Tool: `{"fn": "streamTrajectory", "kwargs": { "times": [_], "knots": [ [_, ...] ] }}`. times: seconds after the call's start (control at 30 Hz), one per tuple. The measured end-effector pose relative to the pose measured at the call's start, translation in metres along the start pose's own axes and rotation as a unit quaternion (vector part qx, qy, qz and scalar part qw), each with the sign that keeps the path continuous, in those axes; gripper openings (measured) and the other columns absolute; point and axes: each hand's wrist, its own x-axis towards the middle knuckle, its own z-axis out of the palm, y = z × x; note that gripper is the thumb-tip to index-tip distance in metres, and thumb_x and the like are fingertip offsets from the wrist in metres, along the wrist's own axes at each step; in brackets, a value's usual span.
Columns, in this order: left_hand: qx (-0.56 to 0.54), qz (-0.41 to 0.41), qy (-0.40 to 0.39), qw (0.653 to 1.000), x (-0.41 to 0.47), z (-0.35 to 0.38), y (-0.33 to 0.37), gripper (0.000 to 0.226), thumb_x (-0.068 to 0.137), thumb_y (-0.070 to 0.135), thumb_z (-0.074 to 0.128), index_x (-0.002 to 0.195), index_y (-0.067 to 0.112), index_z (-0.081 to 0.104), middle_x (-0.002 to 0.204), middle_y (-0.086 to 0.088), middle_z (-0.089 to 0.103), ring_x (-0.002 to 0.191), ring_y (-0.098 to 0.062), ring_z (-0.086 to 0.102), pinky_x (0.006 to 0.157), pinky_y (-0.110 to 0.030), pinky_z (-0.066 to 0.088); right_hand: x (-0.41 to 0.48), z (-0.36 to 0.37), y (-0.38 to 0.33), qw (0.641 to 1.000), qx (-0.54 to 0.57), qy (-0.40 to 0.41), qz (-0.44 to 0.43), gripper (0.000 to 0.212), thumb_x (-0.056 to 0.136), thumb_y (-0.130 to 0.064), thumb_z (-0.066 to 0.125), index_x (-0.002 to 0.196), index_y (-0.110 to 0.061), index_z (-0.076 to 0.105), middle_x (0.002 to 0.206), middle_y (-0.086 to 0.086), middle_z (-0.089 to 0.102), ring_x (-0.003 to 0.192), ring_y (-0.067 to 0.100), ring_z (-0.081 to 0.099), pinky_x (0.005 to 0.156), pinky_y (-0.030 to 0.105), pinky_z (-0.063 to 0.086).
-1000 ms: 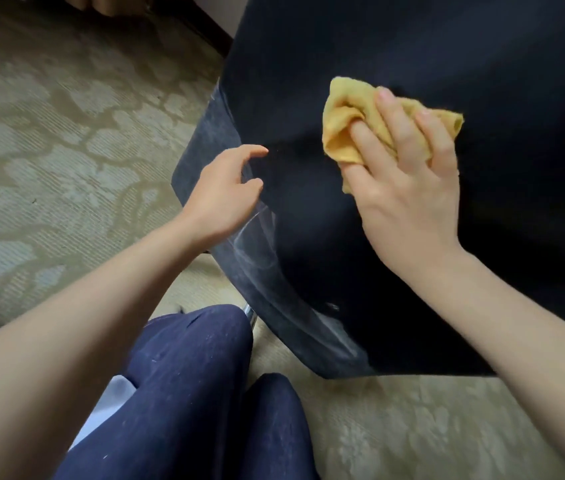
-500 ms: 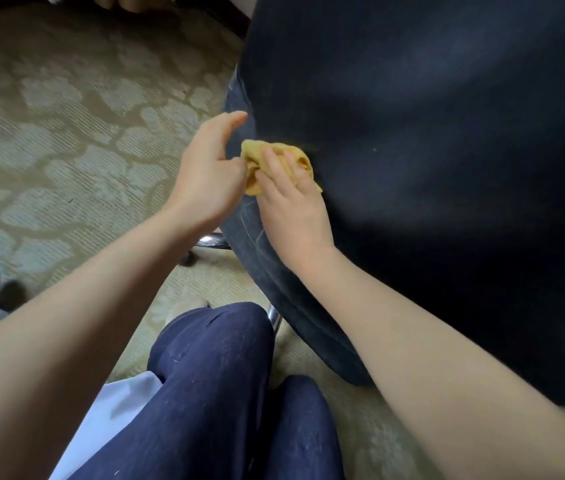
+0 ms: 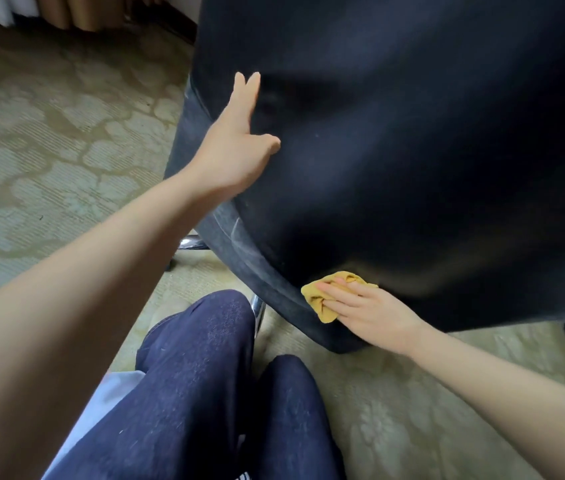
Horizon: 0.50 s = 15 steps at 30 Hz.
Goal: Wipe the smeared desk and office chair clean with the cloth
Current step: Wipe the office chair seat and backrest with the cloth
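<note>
Nearest the camera, two legs [image 3: 201, 382] in dark blue trousers are folded on the patterned carpet [image 3: 49, 161], with a strip of white garment [image 3: 101, 400] at their left.

Just beyond the knees, the right hand [image 3: 371, 317] lies on the yellow cloth [image 3: 314, 296]. Its fingers [image 3: 339, 299] are nearly straight across the bunched fabric and press it flat against the near lower edge of the chair [image 3: 412, 150]. The thumb is hidden, and no finger is seen curled round the cloth. The cloth sits at the chair's near left corner, touching the dark blue side band.

Left of the cloth, pale smears [image 3: 236, 232] run along that side band. Below the band, a chrome leg [image 3: 191, 242] shows against the carpet.

Farther up, the left hand [image 3: 236, 150] rests flat on the black chair surface near its left edge. Its fingers are straight and spread in a wide, flat grip, the thumb out to the right, and it holds nothing.

The chair fills the right and far part of the view. At the far left, tan curtains [image 3: 76, 13] hang down to the carpet.
</note>
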Motion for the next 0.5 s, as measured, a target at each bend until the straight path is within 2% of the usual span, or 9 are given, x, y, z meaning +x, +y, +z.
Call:
{"fn": "streamTrajectory", "kwargs": {
  "times": [0.07, 0.1, 0.2, 0.27, 0.33, 0.37, 0.4, 0.47, 0.5],
  "knots": [
    [-0.008, -0.008, -0.019, 1.0, -0.003, 0.006, 0.0, 0.079, 0.093, 0.007, 0.049, 0.152, 0.028, 0.002, 0.159, 0.013, -0.004, 0.103, 0.033, 0.031, 0.063, 0.014, 0.021, -0.017, -0.006, 0.011, 1.0, 0.012, 0.019, 0.011, 0.053, 0.066, -0.021, 0.081, 0.116, -0.009, 0.067, 0.137, 0.004, 0.053, 0.134, 0.021, 0.04, 0.112, 0.04, 0.022],
    [-0.012, -0.01, -0.022, 1.0, -0.005, 0.008, -0.001, 0.08, 0.092, 0.007, 0.05, 0.152, 0.028, 0.001, 0.159, 0.014, -0.005, 0.101, 0.032, 0.03, 0.063, 0.013, 0.021, -0.023, -0.011, 0.018, 0.999, 0.018, 0.04, 0.023, 0.047, 0.068, -0.015, 0.077, 0.114, -0.007, 0.068, 0.135, 0.006, 0.055, 0.133, 0.023, 0.041, 0.111, 0.04, 0.022],
    [-0.012, -0.002, -0.014, 1.0, -0.01, 0.012, -0.003, 0.079, 0.091, 0.006, 0.05, 0.152, 0.026, 0.005, 0.159, 0.014, -0.003, 0.134, 0.009, 0.015, 0.071, 0.014, 0.015, -0.033, -0.031, 0.044, 0.993, 0.037, 0.091, 0.059, 0.041, 0.078, -0.002, 0.048, 0.115, 0.001, 0.064, 0.131, 0.014, 0.057, 0.127, 0.029, 0.049, 0.109, 0.043, 0.025],
    [0.009, 0.012, 0.011, 1.0, -0.012, 0.011, -0.005, 0.073, 0.091, 0.005, 0.049, 0.152, 0.025, 0.014, 0.159, 0.01, 0.006, 0.139, 0.002, 0.014, 0.073, 0.016, 0.013, -0.031, -0.043, 0.057, 0.989, 0.032, 0.111, 0.09, 0.04, 0.091, 0.003, 0.032, 0.118, 0.002, 0.062, 0.131, 0.015, 0.057, 0.127, 0.029, 0.049, 0.111, 0.044, 0.023],
    [0.017, 0.033, 0.051, 0.998, -0.009, 0.006, -0.007, 0.066, 0.089, 0.003, 0.048, 0.149, 0.022, 0.028, 0.156, 0.007, 0.025, 0.139, -0.004, 0.025, 0.091, 0.008, 0.018, -0.02, -0.054, 0.068, 0.983, 0.028, 0.135, 0.125, 0.048, 0.1, 0.003, 0.017, 0.119, 0.001, 0.061, 0.131, 0.013, 0.057, 0.129, 0.029, 0.047, 0.114, 0.043, 0.019],
    [0.016, 0.04, 0.076, 0.996, -0.007, 0.002, -0.008, 0.061, 0.088, 0.003, 0.047, 0.145, 0.021, 0.037, 0.15, 0.006, 0.037, 0.133, -0.005, 0.037, 0.096, 0.002, 0.025, -0.011, -0.06, 0.074, 0.978, 0.026, 0.151, 0.142, 0.049, 0.101, 0.001, 0.016, 0.119, 0.0, 0.062, 0.131, 0.011, 0.058, 0.13, 0.029, 0.046, 0.114, 0.043, 0.018],
    [0.012, 0.043, 0.098, 0.994, -0.003, -0.004, -0.009, 0.056, 0.087, 0.002, 0.047, 0.139, 0.021, 0.045, 0.141, 0.007, 0.047, 0.122, -0.004, 0.047, 0.092, 0.0, 0.032, 0.002, -0.066, 0.081, 0.972, 0.022, 0.171, 0.159, 0.049, 0.102, -0.001, 0.017, 0.118, -0.001, 0.063, 0.131, 0.01, 0.058, 0.13, 0.029, 0.046, 0.114, 0.042, 0.019],
    [0.003, 0.04, 0.126, 0.991, 0.006, -0.016, -0.011, 0.049, 0.086, 0.001, 0.046, 0.131, 0.021, 0.051, 0.128, 0.007, 0.056, 0.108, -0.002, 0.052, 0.079, 0.001, 0.037, 0.031, -0.082, 0.097, 0.953, 0.005, 0.228, 0.202, 0.043, 0.102, -0.005, 0.024, 0.117, -0.004, 0.064, 0.131, 0.007, 0.059, 0.129, 0.027, 0.047, 0.111, 0.041, 0.025],
    [0.005, 0.035, 0.135, 0.99, 0.012, -0.024, -0.012, 0.048, 0.086, 0.001, 0.046, 0.129, 0.022, 0.052, 0.127, 0.007, 0.057, 0.11, -0.004, 0.052, 0.082, -0.002, 0.038, 0.048, -0.088, 0.106, 0.941, -0.009, 0.258, 0.221, 0.038, 0.102, -0.005, 0.03, 0.116, -0.006, 0.065, 0.129, 0.005, 0.06, 0.128, 0.026, 0.048, 0.109, 0.04, 0.029]
  ]
}}
